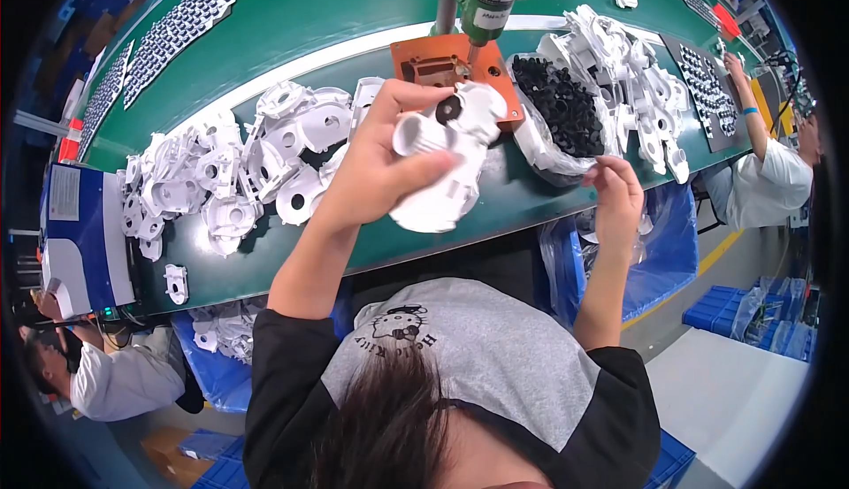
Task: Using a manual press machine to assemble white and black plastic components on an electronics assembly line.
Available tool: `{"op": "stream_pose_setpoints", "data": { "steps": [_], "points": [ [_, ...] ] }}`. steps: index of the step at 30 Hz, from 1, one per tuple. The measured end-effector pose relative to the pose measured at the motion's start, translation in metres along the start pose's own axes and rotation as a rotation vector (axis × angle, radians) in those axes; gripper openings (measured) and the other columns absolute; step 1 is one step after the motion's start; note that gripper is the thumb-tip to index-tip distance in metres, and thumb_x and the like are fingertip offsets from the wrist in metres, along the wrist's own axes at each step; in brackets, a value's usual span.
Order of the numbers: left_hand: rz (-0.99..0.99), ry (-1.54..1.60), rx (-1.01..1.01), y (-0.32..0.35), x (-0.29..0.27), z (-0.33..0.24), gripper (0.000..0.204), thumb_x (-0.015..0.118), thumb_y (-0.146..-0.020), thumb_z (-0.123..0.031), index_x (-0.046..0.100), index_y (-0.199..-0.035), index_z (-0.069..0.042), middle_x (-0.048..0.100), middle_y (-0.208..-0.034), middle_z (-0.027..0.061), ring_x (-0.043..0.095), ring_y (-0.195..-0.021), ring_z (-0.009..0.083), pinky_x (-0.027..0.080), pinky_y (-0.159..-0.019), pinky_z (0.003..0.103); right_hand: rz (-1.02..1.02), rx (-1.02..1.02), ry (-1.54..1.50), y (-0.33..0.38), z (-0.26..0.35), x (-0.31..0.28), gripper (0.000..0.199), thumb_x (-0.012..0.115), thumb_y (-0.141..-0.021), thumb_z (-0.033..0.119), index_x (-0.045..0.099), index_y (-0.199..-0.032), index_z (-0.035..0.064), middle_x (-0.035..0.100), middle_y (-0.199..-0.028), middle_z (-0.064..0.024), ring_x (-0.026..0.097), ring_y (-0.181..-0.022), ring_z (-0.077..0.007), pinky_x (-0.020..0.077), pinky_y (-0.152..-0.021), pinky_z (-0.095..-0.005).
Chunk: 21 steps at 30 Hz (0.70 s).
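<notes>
My left hand [380,157] grips a white plastic housing [447,179], raised above the bench's front edge, its thumb across the front. A round black part [448,110] sits in the upper end of this housing. My right hand [616,193] is at the near rim of a clear plastic bag [553,166] filled with small black parts [559,104]. Its fingers are curled together in a pinch; whatever is between them is too small to tell. Behind the held housing stands a green press [489,3] over an orange fixture [433,51], which the housing partly covers.
White housings lie heaped on the left [217,171] and right [650,91] of the green bench [354,246]. One small white part [176,284] lies apart at the front left. Blue lined bins [663,250] stand below the edge. Other people work at both sides.
</notes>
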<state>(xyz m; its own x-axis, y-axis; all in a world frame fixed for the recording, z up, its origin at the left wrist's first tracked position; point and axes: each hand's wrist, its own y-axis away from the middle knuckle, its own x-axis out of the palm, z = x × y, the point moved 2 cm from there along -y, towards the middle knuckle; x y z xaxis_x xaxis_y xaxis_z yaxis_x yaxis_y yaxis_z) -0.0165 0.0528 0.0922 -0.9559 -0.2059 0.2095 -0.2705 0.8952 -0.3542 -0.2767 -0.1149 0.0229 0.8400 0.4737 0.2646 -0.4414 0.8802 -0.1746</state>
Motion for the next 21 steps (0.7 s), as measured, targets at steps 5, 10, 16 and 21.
{"op": "stream_pose_setpoints", "data": {
  "steps": [5, 10, 16, 21],
  "points": [
    [0.253, 0.963, -0.207, 0.005, 0.021, 0.005, 0.042, 0.042, -0.092, -0.041, 0.044, -0.124, -0.012, 0.047, -0.064, 0.0045, 0.051, -0.053, 0.0177, 0.039, -0.054, 0.029, 0.256, 0.017, 0.037, 0.005, 0.000, 0.061, 0.016, 0.049, -0.087, 0.001, 0.058, -0.098, -0.0056, 0.063, -0.081, -0.0098, 0.061, -0.074, -0.0148, 0.0483, -0.072, -0.0261],
    [0.226, 1.125, -0.264, 0.011, 0.028, 0.004, 0.044, 0.037, -0.094, -0.043, 0.043, -0.127, -0.015, 0.047, -0.065, 0.0039, 0.048, -0.051, 0.0162, 0.033, -0.055, 0.028, 0.412, 0.017, 0.101, 0.014, 0.002, 0.095, 0.018, 0.047, -0.086, 0.001, 0.057, -0.098, -0.0072, 0.061, -0.083, -0.0115, 0.060, -0.076, -0.0175, 0.0483, -0.072, -0.0297],
    [0.133, 1.050, -0.309, 0.014, 0.027, 0.001, 0.040, 0.037, -0.094, -0.042, 0.049, -0.115, -0.011, 0.048, -0.067, 0.0036, 0.046, -0.046, 0.0137, 0.032, -0.057, 0.027, 0.529, 0.016, -0.011, 0.016, 0.011, 0.108, 0.018, 0.048, -0.090, 0.002, 0.057, -0.105, -0.0053, 0.062, -0.092, -0.0080, 0.061, -0.086, -0.0128, 0.0484, -0.076, -0.0253],
    [0.135, 1.144, -0.289, 0.021, 0.025, 0.009, 0.043, 0.033, -0.095, -0.040, 0.044, -0.118, -0.006, 0.046, -0.068, 0.0042, 0.046, -0.044, 0.0128, 0.032, -0.055, 0.026, 0.561, 0.058, 0.043, 0.019, 0.008, 0.108, 0.018, 0.048, -0.090, 0.002, 0.057, -0.105, -0.0044, 0.062, -0.094, -0.0079, 0.060, -0.086, -0.0120, 0.0481, -0.076, -0.0245]
  ]
}}
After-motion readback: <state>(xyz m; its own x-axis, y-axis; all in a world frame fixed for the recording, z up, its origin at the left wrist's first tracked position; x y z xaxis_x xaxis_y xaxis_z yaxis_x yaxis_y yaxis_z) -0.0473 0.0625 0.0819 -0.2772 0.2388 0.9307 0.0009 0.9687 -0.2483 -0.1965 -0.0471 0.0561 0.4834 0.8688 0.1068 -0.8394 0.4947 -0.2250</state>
